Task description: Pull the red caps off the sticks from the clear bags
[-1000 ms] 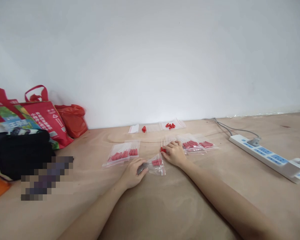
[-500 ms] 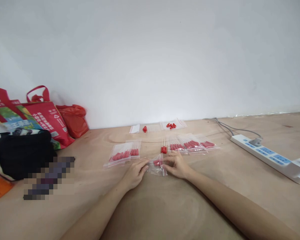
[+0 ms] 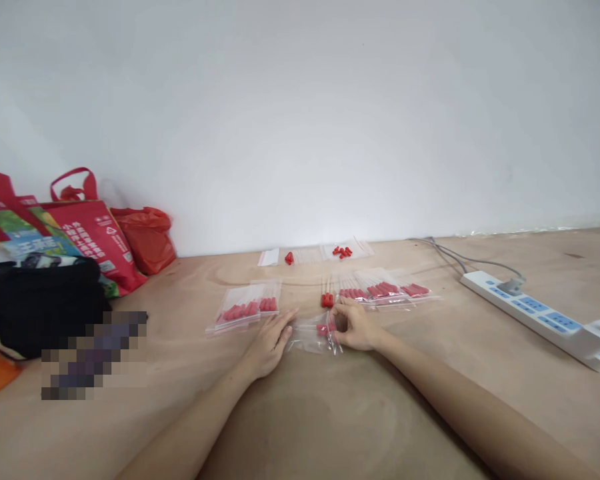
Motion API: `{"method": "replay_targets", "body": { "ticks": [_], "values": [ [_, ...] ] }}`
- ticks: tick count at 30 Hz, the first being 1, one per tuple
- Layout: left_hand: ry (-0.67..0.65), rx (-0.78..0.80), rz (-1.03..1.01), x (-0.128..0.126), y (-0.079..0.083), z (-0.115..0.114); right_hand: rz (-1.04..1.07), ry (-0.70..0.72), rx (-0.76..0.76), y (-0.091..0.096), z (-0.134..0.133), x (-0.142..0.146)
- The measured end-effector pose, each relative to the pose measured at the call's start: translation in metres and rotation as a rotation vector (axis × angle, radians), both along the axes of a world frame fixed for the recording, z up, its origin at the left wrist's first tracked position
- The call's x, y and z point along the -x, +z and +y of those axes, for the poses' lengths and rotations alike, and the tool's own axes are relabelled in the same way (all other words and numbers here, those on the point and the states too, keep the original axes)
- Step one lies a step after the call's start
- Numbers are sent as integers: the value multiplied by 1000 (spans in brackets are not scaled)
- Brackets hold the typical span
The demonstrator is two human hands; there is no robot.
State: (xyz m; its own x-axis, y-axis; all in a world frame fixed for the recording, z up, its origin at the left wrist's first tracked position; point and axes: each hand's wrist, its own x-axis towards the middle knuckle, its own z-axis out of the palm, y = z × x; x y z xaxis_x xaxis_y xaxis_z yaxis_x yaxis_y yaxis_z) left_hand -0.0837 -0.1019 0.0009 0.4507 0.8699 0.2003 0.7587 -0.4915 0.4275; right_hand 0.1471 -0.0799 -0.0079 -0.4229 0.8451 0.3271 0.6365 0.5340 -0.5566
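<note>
A clear zip bag lies flat on the table in front of me, with thin rods and red handles inside or at its mouth. My right hand pinches the right end of this bag, its thumb and index finger closed by the red handles. To the left, my left hand rests on the table with its fingers stretched out, close to the bag's left end. Just beyond my right hand lie loose red-handled rods.
Filled zip bags lie at left and right. Along the wall are red pieces, thin clear rods and a bag of red pieces. A power strip stands right; shopping bags and a black bag stand left.
The clear bag and the red handles in it have shifted to the right with my right hand. My left fingers have straightened and point further forward.
</note>
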Motion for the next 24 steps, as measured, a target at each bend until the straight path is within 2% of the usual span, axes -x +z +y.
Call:
{"method": "replay_targets", "body": {
  "ticks": [9, 13, 18, 21, 24],
  "values": [
    [-126, 92, 222, 0, 6, 0, -168, -40, 81, 9, 1, -1],
    [-126, 113, 305, -1, 7, -1, -230, 25, 220, 21, 1, -11],
    [-128, 114, 330, -2, 8, -2, -254, 124, 282, 26, 4, -20],
    [-127, 101, 308, -1, 7, -2, -240, 113, 298, 27, 5, -26],
    [-138, 79, 252, 0, 4, -1, -126, 83, 334, 30, 7, -34]
  ]
}}
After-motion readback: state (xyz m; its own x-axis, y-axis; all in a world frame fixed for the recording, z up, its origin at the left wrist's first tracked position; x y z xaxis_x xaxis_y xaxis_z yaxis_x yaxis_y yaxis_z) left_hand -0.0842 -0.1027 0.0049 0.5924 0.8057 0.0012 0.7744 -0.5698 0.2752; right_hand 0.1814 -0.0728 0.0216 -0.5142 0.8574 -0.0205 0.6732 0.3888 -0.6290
